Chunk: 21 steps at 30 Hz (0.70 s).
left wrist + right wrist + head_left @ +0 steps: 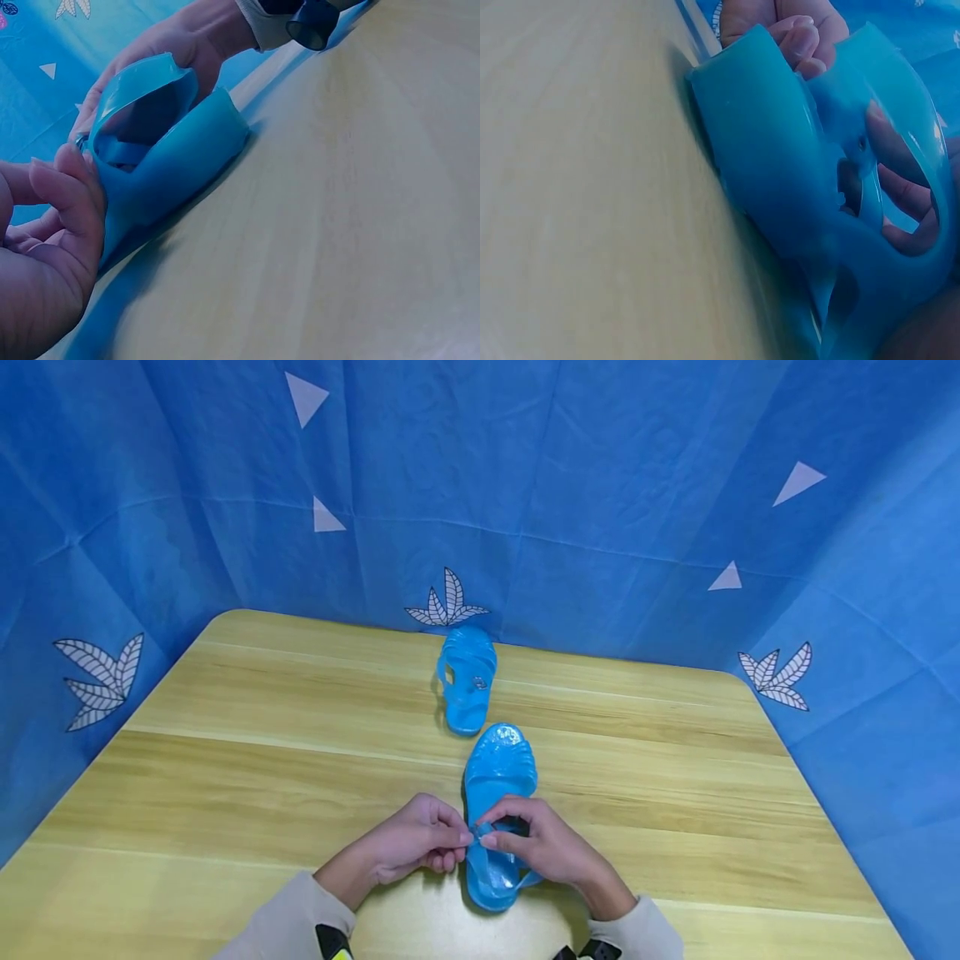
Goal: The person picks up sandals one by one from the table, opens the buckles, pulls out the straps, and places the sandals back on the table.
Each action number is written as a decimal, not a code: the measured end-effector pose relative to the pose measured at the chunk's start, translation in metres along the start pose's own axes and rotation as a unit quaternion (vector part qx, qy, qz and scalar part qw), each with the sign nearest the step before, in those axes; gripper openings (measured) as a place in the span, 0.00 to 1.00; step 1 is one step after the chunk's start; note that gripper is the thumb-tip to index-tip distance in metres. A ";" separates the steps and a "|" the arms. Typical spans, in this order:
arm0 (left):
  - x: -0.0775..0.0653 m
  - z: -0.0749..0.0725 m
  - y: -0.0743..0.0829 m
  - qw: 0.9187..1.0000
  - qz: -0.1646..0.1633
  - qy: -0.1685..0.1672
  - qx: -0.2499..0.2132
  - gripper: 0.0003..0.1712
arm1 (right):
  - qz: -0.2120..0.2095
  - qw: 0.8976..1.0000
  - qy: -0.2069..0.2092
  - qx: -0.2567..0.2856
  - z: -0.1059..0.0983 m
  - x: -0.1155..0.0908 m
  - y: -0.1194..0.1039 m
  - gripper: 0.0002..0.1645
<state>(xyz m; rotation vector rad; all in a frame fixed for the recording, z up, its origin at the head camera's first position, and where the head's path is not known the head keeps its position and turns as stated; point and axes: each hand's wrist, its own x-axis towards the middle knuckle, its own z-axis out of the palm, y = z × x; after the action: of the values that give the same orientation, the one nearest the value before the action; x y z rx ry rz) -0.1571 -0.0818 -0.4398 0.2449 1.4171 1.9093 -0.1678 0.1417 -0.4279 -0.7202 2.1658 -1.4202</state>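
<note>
A glossy blue jelly sandal [501,772] lies on the table in front of me, its toe pointing away. At its left side my left hand [416,843] pinches the ankle strap near a small metal buckle [81,140]. My right hand [553,850] reaches over from the other side, thumb and index finger pinching the strap beside the left fingertips. In the left wrist view the strap [135,84] arches above the heel. The right wrist view shows the sandal's heel [757,127] close up, with the right fingers [911,195] behind the strap. The fingertips partly hide the buckle.
A second blue sandal [468,647] lies farther back, its toe near the table's far edge. The wooden table [262,760] has rounded back corners. Blue cloth [525,468] with white triangles and leaf prints hangs behind it and at both sides.
</note>
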 end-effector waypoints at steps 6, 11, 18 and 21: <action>0.000 0.001 0.000 1.000 0.002 0.011 0.007 0.06 | -0.006 1.000 0.000 -0.003 0.001 0.001 0.001 0.11; 0.002 0.003 0.001 0.999 0.007 0.029 0.026 0.06 | 0.004 1.000 -0.004 -0.004 0.002 0.001 0.000 0.12; 0.004 0.005 0.002 0.998 0.006 0.044 0.048 0.07 | 0.015 1.000 -0.003 -0.005 0.003 0.002 0.000 0.11; 0.004 0.005 0.003 0.998 0.005 0.043 0.050 0.07 | 0.016 1.000 0.000 -0.006 0.004 0.002 0.000 0.11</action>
<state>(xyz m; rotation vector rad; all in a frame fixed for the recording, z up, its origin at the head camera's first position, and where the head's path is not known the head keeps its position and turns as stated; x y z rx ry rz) -0.1586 -0.0756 -0.4366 0.2200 1.5737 1.8795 -0.1673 0.1381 -0.4298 -0.6866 2.1774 -1.3912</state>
